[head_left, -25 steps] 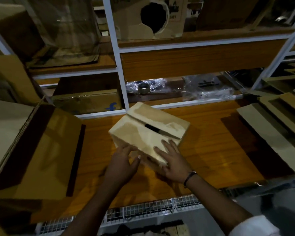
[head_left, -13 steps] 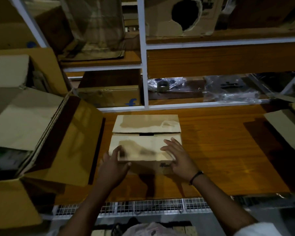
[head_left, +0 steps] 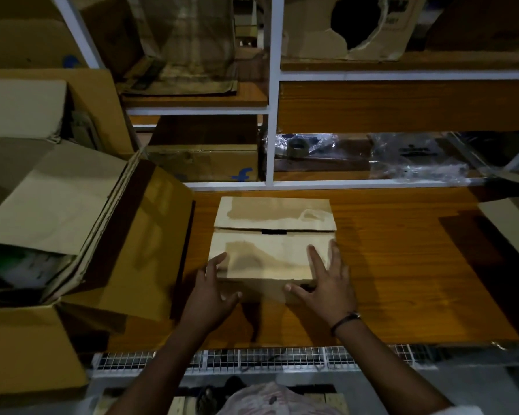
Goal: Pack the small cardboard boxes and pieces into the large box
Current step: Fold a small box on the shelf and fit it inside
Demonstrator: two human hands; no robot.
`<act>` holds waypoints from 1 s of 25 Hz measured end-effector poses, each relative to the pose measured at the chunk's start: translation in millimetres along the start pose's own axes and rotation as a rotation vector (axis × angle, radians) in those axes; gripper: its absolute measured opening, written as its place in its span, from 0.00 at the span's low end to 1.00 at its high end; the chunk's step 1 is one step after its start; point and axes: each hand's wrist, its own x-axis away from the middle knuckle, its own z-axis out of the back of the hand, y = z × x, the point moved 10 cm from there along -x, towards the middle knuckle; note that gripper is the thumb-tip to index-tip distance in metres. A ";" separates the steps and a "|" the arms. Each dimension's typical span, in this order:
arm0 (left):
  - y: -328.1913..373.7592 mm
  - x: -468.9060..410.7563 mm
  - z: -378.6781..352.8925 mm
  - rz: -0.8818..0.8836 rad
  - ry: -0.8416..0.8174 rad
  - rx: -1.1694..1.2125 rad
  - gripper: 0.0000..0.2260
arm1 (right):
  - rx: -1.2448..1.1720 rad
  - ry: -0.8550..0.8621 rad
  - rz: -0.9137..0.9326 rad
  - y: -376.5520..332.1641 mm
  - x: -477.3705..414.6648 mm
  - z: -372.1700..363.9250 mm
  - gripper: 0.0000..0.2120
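Since the large box (head_left: 21,348) at nine o'clock stands open with a loose sheet of cardboard slanted across its mouth, I'd guess that is the first trouble: anything dropped in could ride on that sheet and sit proud rather than settle. Its inner flap (head_left: 150,235) leans out over the wooden bench (head_left: 402,265) and nearly reaches the load, so a sideways carry at low height would likely snag it.

Dead ahead of the person, in the middle of the bench, sits the small cardboard box (head_left: 270,253). It is not yet packed. Its two top flaps meet at a seam with a dark gap, apparently untaped; lifting by the top could spring them.

Flat cardboard pieces (head_left: 510,223) wait at three o'clock, well apart.

The left hand (head_left: 210,298) straddles the near left corner, thumb up and fingers spread on the front face. The right hand (head_left: 327,286) lies flat, fingers straight on the top, thumb on the front. Neither wraps underneath, so the box may slip if raised this way.
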 end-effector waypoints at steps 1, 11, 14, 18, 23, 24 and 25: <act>-0.1 -1.9 0.4 0.005 0.004 0.004 0.40 | 0.014 0.014 0.005 -1.0 -0.3 0.2 0.52; 1.9 -27.5 7.5 -0.046 0.039 -0.105 0.36 | 0.142 -0.081 -0.032 -14.1 1.4 -0.7 0.55; 1.1 -31.9 9.5 -0.076 0.038 -0.109 0.37 | 0.166 -0.095 -0.056 -20.7 1.3 0.8 0.56; -2.0 -34.4 11.5 -0.157 0.049 -0.186 0.42 | 0.169 -0.068 -0.077 -28.3 4.7 -2.1 0.56; -10.3 -38.9 15.9 -0.186 0.025 -0.256 0.51 | 0.194 0.023 -0.080 -36.7 11.0 -9.6 0.52; -10.7 -40.1 17.7 -0.192 0.024 -0.266 0.51 | 0.206 0.044 -0.079 -38.2 12.0 -10.3 0.52; -10.9 -41.0 19.6 -0.199 0.024 -0.272 0.51 | 0.214 0.064 -0.078 -39.8 12.7 -11.2 0.52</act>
